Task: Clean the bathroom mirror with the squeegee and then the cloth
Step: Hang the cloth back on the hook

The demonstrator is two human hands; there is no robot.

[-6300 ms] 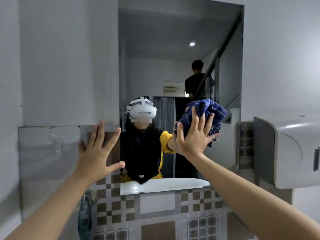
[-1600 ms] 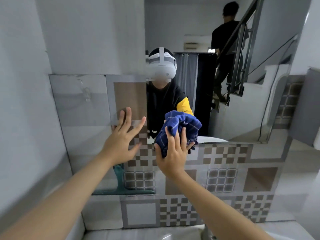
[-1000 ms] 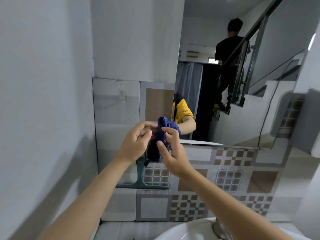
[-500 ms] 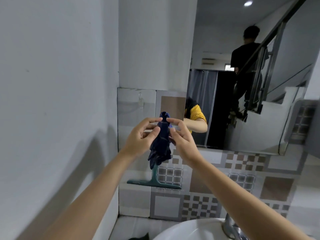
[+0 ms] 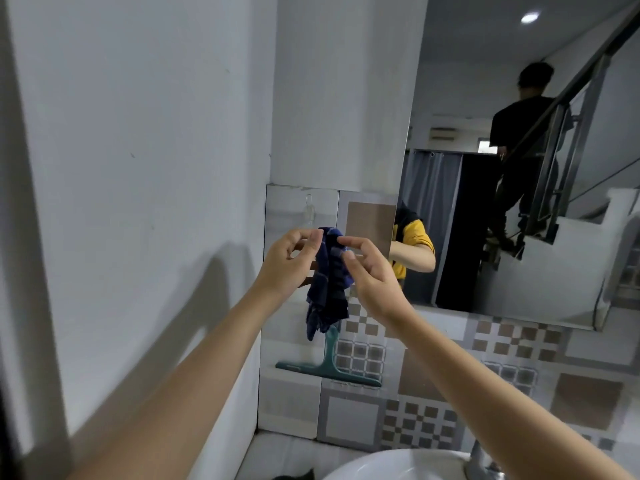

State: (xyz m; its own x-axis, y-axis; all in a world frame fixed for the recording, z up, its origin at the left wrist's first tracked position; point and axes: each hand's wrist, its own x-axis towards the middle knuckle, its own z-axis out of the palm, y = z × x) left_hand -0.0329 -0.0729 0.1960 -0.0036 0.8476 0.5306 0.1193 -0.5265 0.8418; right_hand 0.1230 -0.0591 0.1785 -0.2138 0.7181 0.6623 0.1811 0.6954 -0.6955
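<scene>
In the head view we see both of our arms stretched toward the tiled corner left of the bathroom mirror (image 5: 519, 168). Our left hand (image 5: 289, 263) pinches the top edge of the dark blue checked cloth (image 5: 329, 282) between thumb and forefinger, the other fingers curled loosely behind. Our right hand (image 5: 369, 271) pinches the same top edge from the other side, forefinger laid out straight over the fold and thumb pressing below it, the remaining fingers tucked in. The cloth hangs bunched and narrow between the two hands, well to the left of the mirror's edge, with its top just under a clear plastic wall hook (image 5: 309, 211) stuck to the grey tile; we cannot tell whether cloth and hook touch

The teal squeegee (image 5: 329, 367) sits against the tiles directly below the cloth, handle upright and blade level at the bottom; the cloth's lower end covers the top of the handle. The mirror lies to the right of both, showing a reflected yellow sleeve (image 5: 414, 237) and arm near its left edge, a person in black (image 5: 519, 150) on a staircase (image 5: 561, 265) with a metal railing, and a ceiling light (image 5: 530, 17). Below the mirror, patterned brown and grey tiles (image 5: 433, 420) run down to the white washbasin (image 5: 391, 465), where the base of a metal tap (image 5: 479, 459) shows at its rim
</scene>
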